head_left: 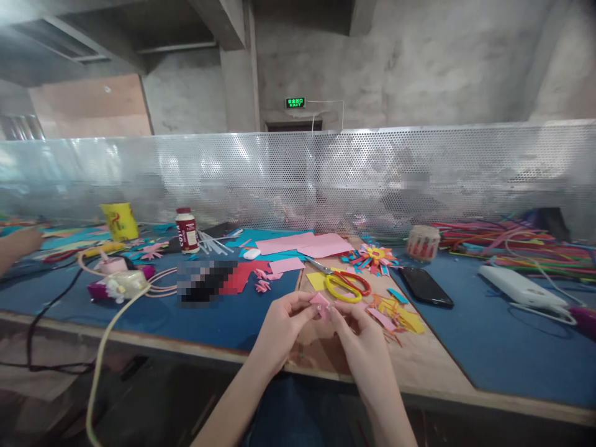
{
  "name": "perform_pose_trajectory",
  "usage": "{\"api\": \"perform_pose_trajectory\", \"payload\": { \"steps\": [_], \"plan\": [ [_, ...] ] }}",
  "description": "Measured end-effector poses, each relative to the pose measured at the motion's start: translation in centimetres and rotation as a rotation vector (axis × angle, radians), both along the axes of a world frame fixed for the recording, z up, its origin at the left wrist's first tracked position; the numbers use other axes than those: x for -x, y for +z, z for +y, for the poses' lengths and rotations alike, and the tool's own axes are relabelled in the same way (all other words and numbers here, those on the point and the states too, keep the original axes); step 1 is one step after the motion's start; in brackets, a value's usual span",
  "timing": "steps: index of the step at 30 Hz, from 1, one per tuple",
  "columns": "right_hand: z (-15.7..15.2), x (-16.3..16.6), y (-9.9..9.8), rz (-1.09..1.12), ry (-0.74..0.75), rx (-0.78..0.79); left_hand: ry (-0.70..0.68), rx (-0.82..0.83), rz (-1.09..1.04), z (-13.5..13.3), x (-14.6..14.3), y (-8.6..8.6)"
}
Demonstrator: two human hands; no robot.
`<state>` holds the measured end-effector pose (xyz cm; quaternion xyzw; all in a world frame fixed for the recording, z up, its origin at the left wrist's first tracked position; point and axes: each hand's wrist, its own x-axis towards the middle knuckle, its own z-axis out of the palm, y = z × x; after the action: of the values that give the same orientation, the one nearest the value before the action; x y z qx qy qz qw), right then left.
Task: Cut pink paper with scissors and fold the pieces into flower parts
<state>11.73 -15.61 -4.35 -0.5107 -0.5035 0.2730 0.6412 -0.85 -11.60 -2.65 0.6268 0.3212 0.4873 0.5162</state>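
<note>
Between the fingertips of both hands is a small folded piece of pink paper [320, 300], held above the table's front edge. My left hand [285, 321] pinches its left side, and my right hand [357, 323] pinches its right side. Just beyond the hands lie scissors [343, 285] with yellow and red handles, blades pointing away to the left. Paper scraps [395, 313] in yellow, orange and pink are strewn to the right of my right hand. Small pink cut pieces [262, 282] and a pink sheet [285, 265] rest beyond my left hand.
A paper flower [374, 256], a jar [423, 243] and a phone [426, 287] stand or lie on the right, near a white power strip [521, 288]. Further left are a bottle [187, 231], a yellow cup [120, 221] and cables. Another person's hand [21, 245] shows at the left edge.
</note>
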Motion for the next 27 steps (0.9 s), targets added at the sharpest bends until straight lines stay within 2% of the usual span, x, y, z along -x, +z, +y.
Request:
{"api": "perform_pose_trajectory", "payload": {
  "steps": [10,17,21,27],
  "plan": [
    [0.07,-0.24,-0.13,0.056,0.034,-0.012,0.012,0.033,0.045,-0.35,-0.16,0.24],
    [-0.06,-0.24,-0.08,0.039,0.002,-0.036,0.038,-0.022,0.035,-0.33,0.00,0.23],
    [0.03,-0.29,-0.28,0.044,0.006,-0.032,0.005,-0.071,0.073,-0.46,-0.05,0.55],
    [0.11,-0.26,-0.37,0.052,-0.020,0.003,-0.076,0.051,0.031,-0.42,-0.10,0.31]
  ]
}}
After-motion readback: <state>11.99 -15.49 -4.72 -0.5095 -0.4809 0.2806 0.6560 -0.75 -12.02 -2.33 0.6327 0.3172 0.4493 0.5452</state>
